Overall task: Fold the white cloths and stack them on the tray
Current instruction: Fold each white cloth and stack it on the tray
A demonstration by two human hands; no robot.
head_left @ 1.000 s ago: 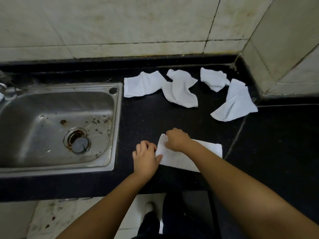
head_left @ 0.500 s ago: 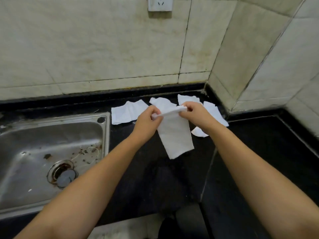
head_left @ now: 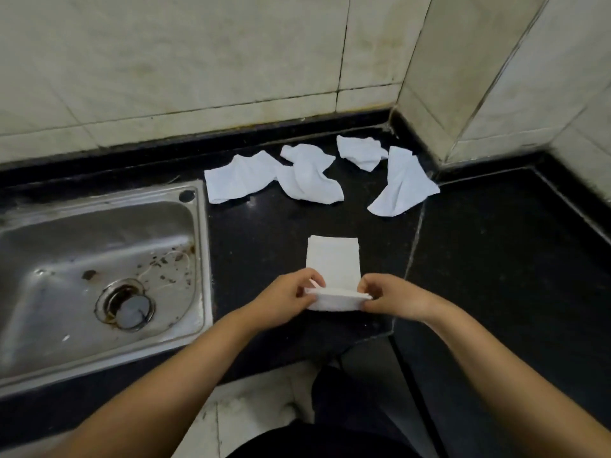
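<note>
The cloth [head_left: 334,259], held hanging in the air half a second ago, now lies flat on the tabletop [head_left: 496,259] as a narrow strip, its near end lifted. The left hand [head_left: 284,300] and right hand [head_left: 393,297] each keep a pinching grip on a near corner, likely to fold it away. Four loose cloths [head_left: 310,176] wait at the far edge, right of the sink [head_left: 201,259]. No tray shows.

Five white cloths [head_left: 333,259], one sink [head_left: 99,276], two hands [head_left: 284,302].
</note>
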